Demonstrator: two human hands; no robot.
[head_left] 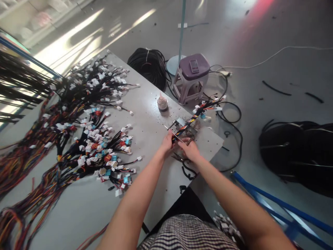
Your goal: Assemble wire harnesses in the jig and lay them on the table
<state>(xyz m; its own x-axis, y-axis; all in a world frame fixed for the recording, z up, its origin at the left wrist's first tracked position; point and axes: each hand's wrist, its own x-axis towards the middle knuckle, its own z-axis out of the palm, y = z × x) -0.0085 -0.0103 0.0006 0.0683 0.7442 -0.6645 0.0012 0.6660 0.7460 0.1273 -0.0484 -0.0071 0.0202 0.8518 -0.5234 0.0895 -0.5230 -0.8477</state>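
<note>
A wire harness point(192, 121) with black, yellow, orange and white strands lies across a small metal fixture near the table corner. Its white connectors point(200, 108) fan out toward the far edge. Around the near end of the harness, the fingers of my left hand point(167, 143) are closed. Close beside it, my right hand point(190, 150) pinches a thin metal rod point(178, 138) that slants over the strands; its fingertips are partly hidden. Below both hands, dark-handled scissors or pliers point(179, 158) lie on the table.
Heaped harnesses with white connectors point(101, 149) cover the left of the table point(145, 132). A small squeeze bottle point(162, 104) stands near the far edge. Beyond are a purple stool point(194, 71) with a phone and coiled black tubing point(147, 66). More coils point(293, 152) and a blue frame point(281, 208) are right.
</note>
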